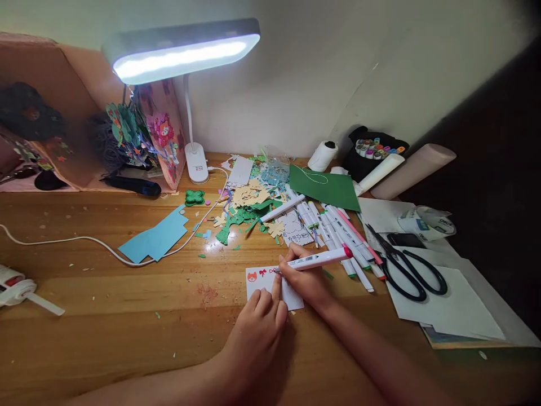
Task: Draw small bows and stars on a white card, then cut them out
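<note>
A small white card [296, 299] lies on the table, bearing an orange cat face, a red bow and the pink outline of another bow. My right hand [305, 279] is closed round a white marker [315, 260] with a red end, its tip at the outlined bow. My left hand [262, 321] rests on the card's lower part, index finger stretched toward the marker tip and the other fingers loosely bent. It presses on the card without gripping anything.
Behind the card lie paper scraps [251, 194] and several markers [355, 242]. Black scissors [408, 265] rest on white sheets [456, 304] at right. A lit lamp [186, 53] overhangs the table; its white cable [91, 239] runs past blue paper [156, 239]. Green paper [325, 187] lies farther back.
</note>
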The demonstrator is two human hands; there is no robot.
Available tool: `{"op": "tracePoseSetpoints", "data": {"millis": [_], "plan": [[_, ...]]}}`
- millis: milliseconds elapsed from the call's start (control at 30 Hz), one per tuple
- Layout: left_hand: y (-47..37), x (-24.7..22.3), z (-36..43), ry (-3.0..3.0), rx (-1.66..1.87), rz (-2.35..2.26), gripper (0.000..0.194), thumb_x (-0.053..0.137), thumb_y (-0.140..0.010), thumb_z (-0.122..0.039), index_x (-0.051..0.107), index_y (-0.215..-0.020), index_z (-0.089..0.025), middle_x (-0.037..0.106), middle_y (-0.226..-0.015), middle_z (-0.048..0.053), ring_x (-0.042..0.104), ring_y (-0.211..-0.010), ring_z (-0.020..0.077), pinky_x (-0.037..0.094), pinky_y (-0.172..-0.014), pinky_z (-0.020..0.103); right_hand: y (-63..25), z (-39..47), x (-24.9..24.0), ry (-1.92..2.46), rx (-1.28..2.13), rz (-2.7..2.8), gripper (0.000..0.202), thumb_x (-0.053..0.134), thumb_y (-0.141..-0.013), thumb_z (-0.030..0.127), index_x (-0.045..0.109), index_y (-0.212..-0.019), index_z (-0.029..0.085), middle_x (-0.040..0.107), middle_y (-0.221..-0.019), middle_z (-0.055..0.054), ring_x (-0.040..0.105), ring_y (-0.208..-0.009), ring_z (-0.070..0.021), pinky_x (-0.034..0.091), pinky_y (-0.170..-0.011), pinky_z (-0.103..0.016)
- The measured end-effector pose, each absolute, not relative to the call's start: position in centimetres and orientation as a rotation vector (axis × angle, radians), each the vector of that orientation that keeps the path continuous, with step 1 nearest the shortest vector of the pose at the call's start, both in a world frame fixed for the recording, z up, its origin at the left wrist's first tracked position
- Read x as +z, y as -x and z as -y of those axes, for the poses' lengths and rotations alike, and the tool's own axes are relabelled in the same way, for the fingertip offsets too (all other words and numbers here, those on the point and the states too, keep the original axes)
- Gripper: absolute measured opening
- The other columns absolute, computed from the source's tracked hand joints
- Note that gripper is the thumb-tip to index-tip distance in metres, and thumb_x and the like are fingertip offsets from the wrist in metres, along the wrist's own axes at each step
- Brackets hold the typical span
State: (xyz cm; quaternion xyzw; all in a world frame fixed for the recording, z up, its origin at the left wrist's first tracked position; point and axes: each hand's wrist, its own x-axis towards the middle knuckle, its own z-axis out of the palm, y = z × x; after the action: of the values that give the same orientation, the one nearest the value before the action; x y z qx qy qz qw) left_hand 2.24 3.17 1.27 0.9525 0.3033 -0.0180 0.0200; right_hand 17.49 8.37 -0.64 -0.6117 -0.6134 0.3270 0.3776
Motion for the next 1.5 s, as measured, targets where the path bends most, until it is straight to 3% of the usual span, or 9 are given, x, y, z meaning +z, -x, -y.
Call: {"op": "tracePoseSetpoints", "data": {"millis": [533, 767, 1500], "plan": [[-2.4, -0.1, -2.9, -3.031, 0.034, -0.968, 0.02, 0.047, -0.086, -0.022, 0.059, -0.097, -0.01, 0.053, -0.126, 0.02, 0.054, -0.1, 0.0266, 0.038, -0.087, 0.04, -17.7, -8.5, -1.5, 1.544, 0.869, 1.527, 0.029, 0.051, -0.081, 0.028, 0.031, -0.059, 0.023, 0.033, -0.055, 0.006, 0.035, -0.051, -0.0125, 0.028, -0.051, -0.026], [-2.3, 0.0, -3.0, -2.964, 0.006, -0.952, 0.016, 0.046, -0.086, -0.019, 0.058, -0.093, -0.012, 0.061, -0.114, 0.015, 0.054, -0.102, 0.0273, 0.039, -0.087, 0.039, -17.7, -8.5, -1.7, 1.529, 0.839, 1.541, 0.029, 0.05, -0.082, 0.029, 0.033, -0.06, 0.022, 0.034, -0.057, 0.006, 0.036, -0.053, -0.0128, 0.03, -0.053, -0.026], [-2.3, 1.0, -3.2, -2.894, -0.064, -0.925, 0.022, 0.042, -0.087, -0.016, 0.057, -0.102, -0.009, 0.054, -0.124, 0.019, 0.051, -0.107, 0.0281, 0.038, -0.09, 0.042, -17.5, -8.5, -0.9, 1.529, 0.827, 1.525, 0.027, 0.048, -0.079, 0.026, 0.03, -0.059, 0.023, 0.033, -0.057, 0.006, 0.034, -0.053, -0.0129, 0.029, -0.053, -0.027]]}}
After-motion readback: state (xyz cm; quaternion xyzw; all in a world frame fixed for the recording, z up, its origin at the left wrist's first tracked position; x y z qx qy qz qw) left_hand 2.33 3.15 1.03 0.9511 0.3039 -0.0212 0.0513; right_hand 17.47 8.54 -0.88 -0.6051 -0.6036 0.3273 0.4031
